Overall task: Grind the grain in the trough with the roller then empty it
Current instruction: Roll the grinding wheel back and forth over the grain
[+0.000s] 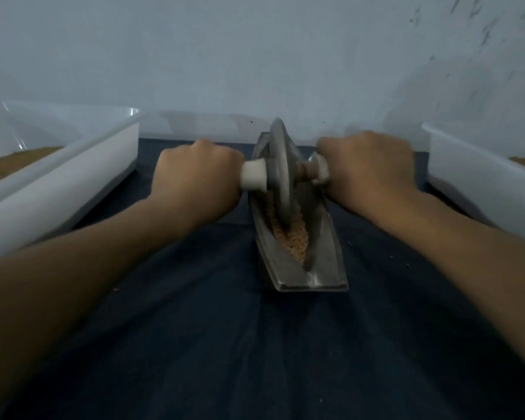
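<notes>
Both forearms reach forward, bare and nearly straight, and close in from either side on the tool between them. The left hand (196,171) is turned knuckles-up, its fingers wrapped tight round the white cylindrical handle (253,174) on that side of the grey metal disc roller (281,177). The right hand (367,168) mirrors it, its fingers curled round the opposite handle, where only a white end cap and a short brownish axle show.

The disc stands upright on its thin edge inside the long, boat-shaped grey metal trough (325,256), towards its far end. The trough lies lengthwise away from the person on a dark blue, softly creased cloth (225,328). Coarse tan grain (291,237) fills the narrow groove on either side of the disc and nearer the person.

A smooth white plastic tub (58,183) sits to the left and another white tub (479,183) to the right, each with brown granular matter inside. A pale wall (255,56) rises behind.
</notes>
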Available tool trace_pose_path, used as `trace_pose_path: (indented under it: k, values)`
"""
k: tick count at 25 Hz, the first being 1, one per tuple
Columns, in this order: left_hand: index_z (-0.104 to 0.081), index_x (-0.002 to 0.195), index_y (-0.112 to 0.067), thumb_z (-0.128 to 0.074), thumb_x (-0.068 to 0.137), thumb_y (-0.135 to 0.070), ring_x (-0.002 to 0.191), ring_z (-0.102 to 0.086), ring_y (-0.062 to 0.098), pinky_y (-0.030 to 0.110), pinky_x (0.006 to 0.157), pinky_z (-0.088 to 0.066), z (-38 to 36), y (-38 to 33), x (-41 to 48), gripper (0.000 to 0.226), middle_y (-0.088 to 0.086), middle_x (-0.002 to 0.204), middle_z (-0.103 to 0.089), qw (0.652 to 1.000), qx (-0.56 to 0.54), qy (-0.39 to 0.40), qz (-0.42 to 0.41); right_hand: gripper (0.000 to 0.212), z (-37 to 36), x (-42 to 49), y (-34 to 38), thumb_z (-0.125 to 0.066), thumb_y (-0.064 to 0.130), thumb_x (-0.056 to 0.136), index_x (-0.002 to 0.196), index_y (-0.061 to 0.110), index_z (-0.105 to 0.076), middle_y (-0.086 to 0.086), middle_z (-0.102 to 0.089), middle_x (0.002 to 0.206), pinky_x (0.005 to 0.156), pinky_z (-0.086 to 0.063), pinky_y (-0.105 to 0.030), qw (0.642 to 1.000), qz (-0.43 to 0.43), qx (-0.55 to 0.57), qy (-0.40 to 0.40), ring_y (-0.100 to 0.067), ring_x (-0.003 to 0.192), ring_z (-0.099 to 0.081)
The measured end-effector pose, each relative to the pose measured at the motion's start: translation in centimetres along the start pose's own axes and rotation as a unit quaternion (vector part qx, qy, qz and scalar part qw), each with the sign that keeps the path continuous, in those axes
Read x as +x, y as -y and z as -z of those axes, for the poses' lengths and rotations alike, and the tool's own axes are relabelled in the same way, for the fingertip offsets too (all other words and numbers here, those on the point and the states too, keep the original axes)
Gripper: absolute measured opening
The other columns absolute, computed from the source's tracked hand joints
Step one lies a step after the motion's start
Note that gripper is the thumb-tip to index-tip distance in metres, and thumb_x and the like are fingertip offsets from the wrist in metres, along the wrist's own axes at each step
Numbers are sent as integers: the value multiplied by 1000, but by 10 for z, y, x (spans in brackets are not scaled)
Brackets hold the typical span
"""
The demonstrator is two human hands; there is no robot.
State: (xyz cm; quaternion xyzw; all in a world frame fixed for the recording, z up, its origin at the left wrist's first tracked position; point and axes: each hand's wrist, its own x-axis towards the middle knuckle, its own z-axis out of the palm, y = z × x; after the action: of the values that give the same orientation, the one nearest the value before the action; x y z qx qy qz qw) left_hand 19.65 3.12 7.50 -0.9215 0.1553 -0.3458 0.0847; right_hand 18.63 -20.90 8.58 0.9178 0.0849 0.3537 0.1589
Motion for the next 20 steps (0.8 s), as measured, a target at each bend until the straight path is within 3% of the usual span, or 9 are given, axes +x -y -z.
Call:
trace_pose_path:
  k: [2,4,7,9,12,14,16,18,20]
  values:
    - [-66,89,-25,-58,87,-29,63,-53,27,32,55,-36,-8,-6,30,9,2,74,-51,997,-15,68,40,8,-6,27,6,-67,29,86,92,25,-64,-10,-62,84,55,-32,-30,995,-37,49,75,-33,74,-61]
    - [-67,100,-24,-55,90,-28,78,-59,31,37,65,-42,-5,-8,47,16,6,86,-57,992,-28,114,52,13,-10,36,7,-64,29,90,102,25,-66,-10,-65,98,62,-35,-32,991,-55,60,108,-34,88,-63]
    - [-62,84,-28,-57,88,-31,62,-52,24,32,56,-38,5,-3,13,7,-2,72,-51,995,-27,90,22,11,7,7,1,-70,29,83,91,27,-63,-2,-52,73,49,-22,-25,998,4,37,55,-28,63,-51]
    - [-50,67,-30,-64,77,-31,44,-30,14,22,47,-23,13,0,-16,17,-8,57,-37,1000,-19,9,-21,20,16,-22,-9,-73,27,68,77,29,-55,4,-40,58,47,-14,-18,999,31,24,-2,-23,48,-36]
    - [-40,59,-28,-72,64,-24,41,-8,9,16,50,-10,13,0,-15,32,-9,49,-21,999,-9,-32,-21,24,13,-29,-11,-75,25,60,69,27,-52,6,-30,51,50,-12,-14,999,14,19,-31,-21,43,-27]
    - [-52,66,-22,-69,75,-23,40,-29,18,22,47,-20,-2,-7,0,19,-2,54,-37,1000,9,12,20,12,2,-4,2,-72,24,75,79,23,-61,-1,-43,58,49,-19,-21,1000,-21,5,10,-25,50,-39]
    - [-66,90,-19,-60,88,-25,66,-57,31,33,56,-36,-9,-11,28,8,8,79,-59,995,-23,66,69,9,-2,29,9,-65,24,88,96,20,-66,-10,-63,84,57,-31,-30,996,-43,36,70,-32,72,-58]
    - [-67,101,-19,-58,91,-25,77,-58,31,36,63,-39,-9,-10,39,15,8,89,-60,988,-53,112,96,11,1,48,10,-62,24,90,100,22,-68,-11,-65,99,64,-35,-34,991,-34,45,119,-33,86,-62]
    - [-65,90,-23,-58,90,-24,64,-49,23,33,58,-37,-3,-7,18,7,1,77,-53,992,-38,93,73,5,9,32,6,-67,29,87,90,25,-66,-6,-63,87,58,-34,-31,994,-3,41,104,-31,76,-60]
